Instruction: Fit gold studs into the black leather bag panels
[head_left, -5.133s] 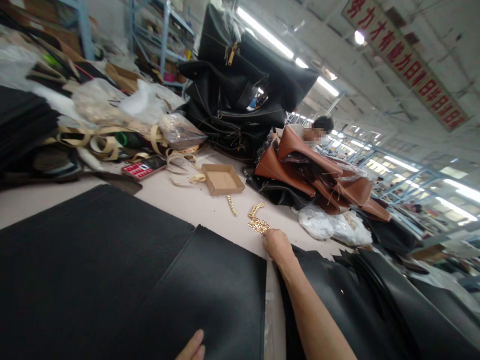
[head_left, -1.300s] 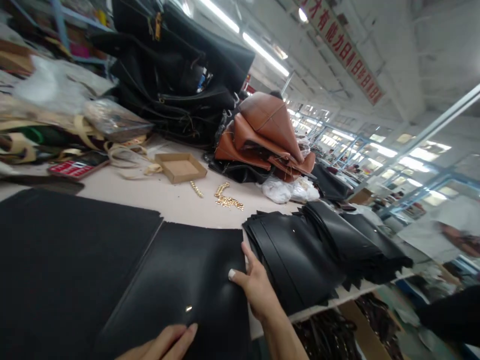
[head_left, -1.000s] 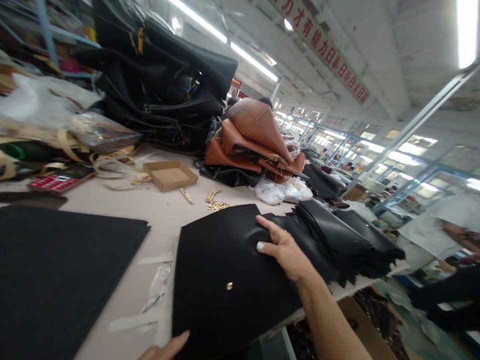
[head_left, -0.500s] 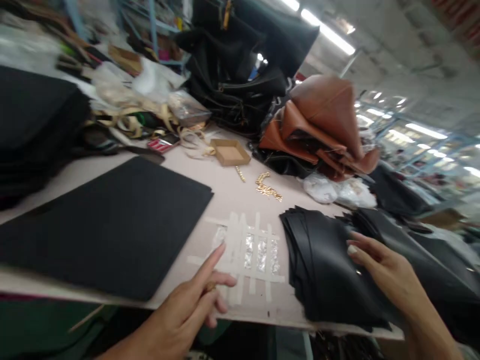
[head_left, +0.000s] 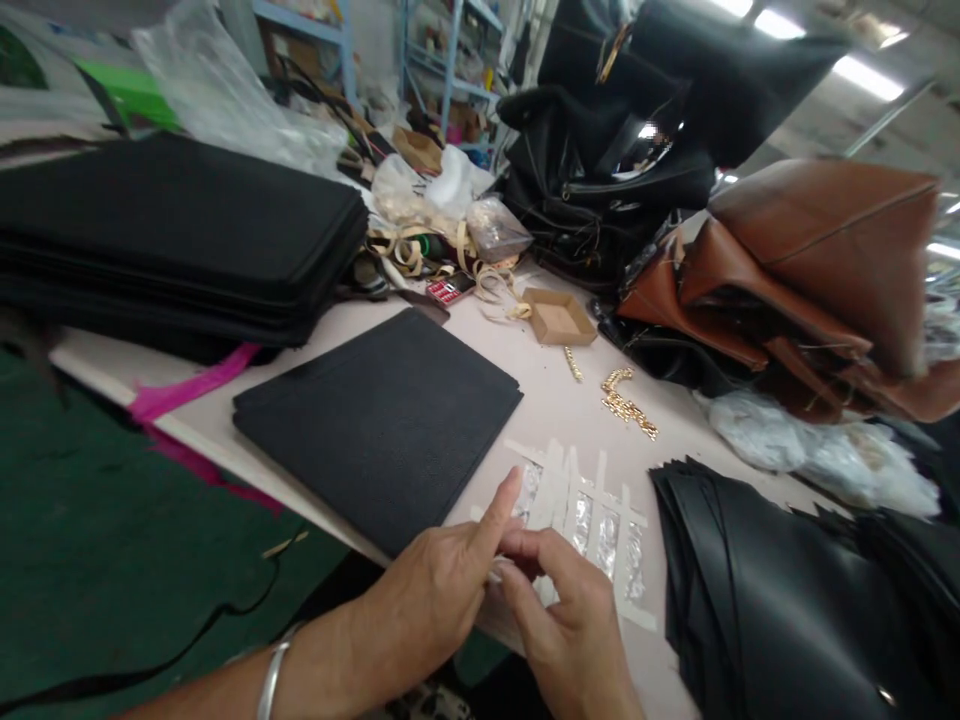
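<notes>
My left hand [head_left: 446,580] and my right hand [head_left: 574,610] meet over the table's near edge. The left index finger points up and away; its other fingers are bent and mostly hidden. The right thumb and index finger are pinched against the left hand's fingers, around something small and pale that I cannot make out. Just beyond lies a patch of whitish tape strips [head_left: 555,490] with clear, shiny film between them. To its left is a flat stack of black sheets [head_left: 382,415]. Black leather-like pieces [head_left: 780,590] lie fanned at the right.
A thick black stack [head_left: 172,230] stands at the left, a magenta strip [head_left: 195,385] hanging below. Farther back are a shallow cardboard box [head_left: 559,318], a gold chain [head_left: 628,405], brown bags [head_left: 817,270], black bags [head_left: 615,150] and plastic-wrapped bundles [head_left: 817,440].
My right hand has left the black pieces and come to my left hand, closing its fingertips there. The view has swung left, bringing more of the left stack into sight.
</notes>
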